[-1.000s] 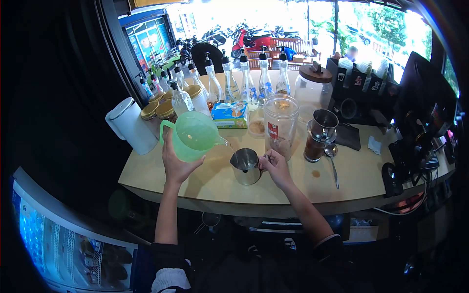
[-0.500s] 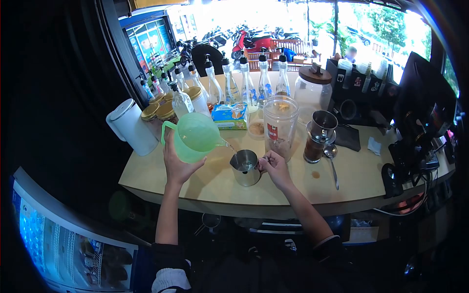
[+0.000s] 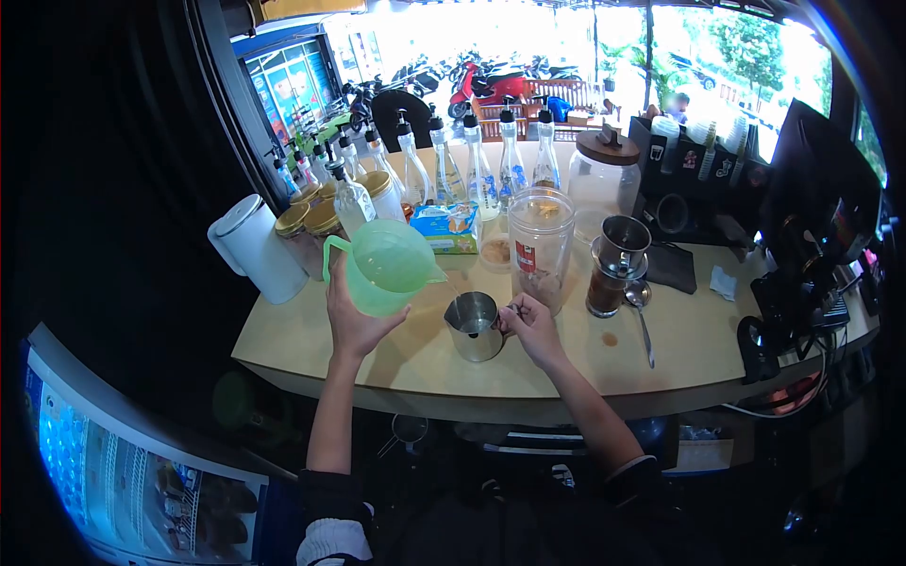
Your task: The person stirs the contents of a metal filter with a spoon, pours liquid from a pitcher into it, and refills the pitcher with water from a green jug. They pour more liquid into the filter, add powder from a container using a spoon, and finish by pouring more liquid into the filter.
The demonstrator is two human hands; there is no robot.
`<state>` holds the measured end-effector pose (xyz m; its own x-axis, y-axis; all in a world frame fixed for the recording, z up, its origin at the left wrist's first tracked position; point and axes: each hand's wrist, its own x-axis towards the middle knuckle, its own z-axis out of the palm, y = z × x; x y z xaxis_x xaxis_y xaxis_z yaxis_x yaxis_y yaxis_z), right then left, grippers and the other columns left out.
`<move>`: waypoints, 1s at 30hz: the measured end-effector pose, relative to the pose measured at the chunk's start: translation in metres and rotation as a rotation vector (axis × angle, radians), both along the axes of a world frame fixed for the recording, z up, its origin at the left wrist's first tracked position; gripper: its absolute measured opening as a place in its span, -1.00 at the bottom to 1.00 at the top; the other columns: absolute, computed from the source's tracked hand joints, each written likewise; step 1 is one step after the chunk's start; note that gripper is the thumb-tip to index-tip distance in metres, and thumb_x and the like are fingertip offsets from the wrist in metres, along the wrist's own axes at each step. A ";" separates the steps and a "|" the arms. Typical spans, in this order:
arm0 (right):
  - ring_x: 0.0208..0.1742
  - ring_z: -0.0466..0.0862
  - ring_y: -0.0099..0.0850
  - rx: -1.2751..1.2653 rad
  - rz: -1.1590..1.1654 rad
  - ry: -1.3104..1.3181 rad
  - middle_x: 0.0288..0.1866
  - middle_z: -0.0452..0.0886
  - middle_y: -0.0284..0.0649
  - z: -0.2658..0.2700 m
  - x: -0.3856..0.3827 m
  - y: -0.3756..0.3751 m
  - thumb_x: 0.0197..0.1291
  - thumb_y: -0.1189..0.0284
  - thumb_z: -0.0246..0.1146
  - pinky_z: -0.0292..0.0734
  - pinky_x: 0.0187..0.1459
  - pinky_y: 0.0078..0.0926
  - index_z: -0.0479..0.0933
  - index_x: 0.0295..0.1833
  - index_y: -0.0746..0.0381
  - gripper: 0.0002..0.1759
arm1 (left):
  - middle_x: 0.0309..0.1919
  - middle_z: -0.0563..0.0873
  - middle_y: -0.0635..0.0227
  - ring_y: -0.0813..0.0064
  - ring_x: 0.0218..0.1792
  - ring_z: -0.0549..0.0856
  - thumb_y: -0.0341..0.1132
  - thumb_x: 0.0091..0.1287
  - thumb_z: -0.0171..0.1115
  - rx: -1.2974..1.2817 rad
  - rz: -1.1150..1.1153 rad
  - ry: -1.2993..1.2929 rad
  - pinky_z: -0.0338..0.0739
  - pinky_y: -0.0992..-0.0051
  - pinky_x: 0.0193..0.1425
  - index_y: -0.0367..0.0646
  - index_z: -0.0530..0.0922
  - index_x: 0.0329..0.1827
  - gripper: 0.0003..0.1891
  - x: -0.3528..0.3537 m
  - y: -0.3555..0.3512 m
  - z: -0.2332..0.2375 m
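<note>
My left hand is closed around a translucent green plastic pitcher, held above the counter and tipped to the right. A thin stream of clear liquid seems to run from its spout toward a steel milk jug. The jug is upright on the counter, with some liquid visible inside. Its handle is pinched by my right hand. Just behind that hand stands a tall clear plastic container with brown contents. To the right, a metal drip filter sits on a glass of dark liquid.
A spoon lies by the glass. At the left stand a white kettle and jars with gold lids. Several pump bottles line the back, behind a tissue pack. A lidded jar and a monitor are at the right.
The green pitcher has shifted slightly right and is tipped less. The stream from its spout looks thinner. My right hand and the milk jug have hardly moved.
</note>
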<state>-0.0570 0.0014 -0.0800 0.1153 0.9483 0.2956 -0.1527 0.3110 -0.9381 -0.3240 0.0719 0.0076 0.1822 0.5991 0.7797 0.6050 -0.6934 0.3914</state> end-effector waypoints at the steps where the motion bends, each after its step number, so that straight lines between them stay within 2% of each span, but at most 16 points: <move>1: -0.34 0.57 -0.65 -0.009 -0.003 -0.005 -0.40 0.58 -0.36 0.000 0.000 -0.001 0.39 0.47 0.16 0.53 -0.27 -0.67 0.42 -0.25 0.25 -0.87 | 0.23 0.44 0.04 0.00 0.24 0.46 -0.21 -0.33 0.65 -0.016 -0.018 -0.018 0.35 0.07 0.33 -0.21 0.14 0.43 0.16 0.002 0.000 -0.001; 6: -0.34 0.58 -0.65 0.015 0.003 -0.004 -0.40 0.58 -0.36 -0.001 0.000 -0.001 0.39 0.45 0.17 0.54 -0.28 -0.67 0.42 -0.25 0.24 -0.86 | 0.23 0.45 0.00 0.06 0.23 0.50 -0.23 -0.34 0.66 -0.033 -0.073 -0.067 0.41 0.12 0.31 -0.27 0.13 0.44 0.19 0.011 -0.002 -0.007; 8: -0.34 0.58 -0.65 0.018 0.001 -0.002 -0.40 0.58 -0.36 -0.001 0.001 -0.002 0.38 0.44 0.18 0.55 -0.28 -0.67 0.42 -0.25 0.24 -0.85 | 0.21 0.49 0.00 0.15 0.20 0.56 -0.27 -0.33 0.68 -0.157 -0.181 -0.200 0.49 0.21 0.27 -0.30 0.12 0.45 0.20 0.015 -0.004 -0.009; 11: -0.35 0.58 -0.65 0.030 -0.007 -0.003 -0.41 0.58 -0.36 -0.003 0.002 0.000 0.38 0.42 0.19 0.55 -0.28 -0.67 0.42 -0.25 0.24 -0.84 | 0.17 0.53 0.06 0.24 0.15 0.59 -0.32 -0.31 0.68 -0.177 -0.184 -0.241 0.54 0.27 0.21 -0.28 0.17 0.41 0.13 0.020 -0.005 -0.015; 13: -0.34 0.60 -0.64 0.024 -0.009 0.014 -0.38 0.64 -0.31 -0.004 0.002 0.000 0.35 0.45 0.23 0.50 -0.28 -0.69 0.43 -0.28 0.27 -0.84 | 0.16 0.53 0.08 0.25 0.15 0.60 -0.33 -0.30 0.67 -0.213 -0.223 -0.290 0.54 0.27 0.21 -0.27 0.19 0.39 0.10 0.021 -0.005 -0.017; 17: -0.35 0.59 -0.64 0.028 -0.027 0.022 -0.39 0.63 -0.33 -0.004 0.002 0.000 0.34 0.45 0.24 0.49 -0.29 -0.70 0.43 -0.28 0.26 -0.83 | 0.12 0.55 0.14 0.27 0.13 0.60 -0.35 -0.28 0.67 -0.243 -0.276 -0.387 0.55 0.28 0.20 -0.22 0.23 0.33 0.03 0.022 -0.004 -0.023; 23: -0.36 0.57 -0.66 0.031 -0.015 0.063 -0.40 0.61 -0.35 -0.005 0.003 -0.001 0.34 0.44 0.24 0.48 -0.30 -0.69 0.43 -0.28 0.25 -0.83 | 0.15 0.50 0.12 0.26 0.15 0.57 -0.35 -0.20 0.65 -0.316 -0.317 -0.531 0.53 0.29 0.23 -0.25 0.18 0.35 0.02 0.012 0.004 -0.040; 30: -0.34 0.58 -0.66 -0.072 0.017 0.042 -0.36 0.63 -0.36 -0.004 0.008 -0.002 0.37 0.35 0.21 0.46 -0.30 -0.69 0.45 -0.27 0.19 -0.82 | 0.17 0.48 0.09 0.26 0.17 0.55 -0.37 -0.15 0.63 -0.317 -0.302 -0.507 0.50 0.28 0.24 -0.27 0.13 0.37 0.02 0.001 0.009 -0.052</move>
<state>-0.0491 -0.0007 -0.0837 0.1102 0.9687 0.2223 -0.1973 0.2405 -0.9504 -0.3230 0.0810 -0.0444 0.0354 0.7934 0.6077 0.0895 -0.6082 0.7888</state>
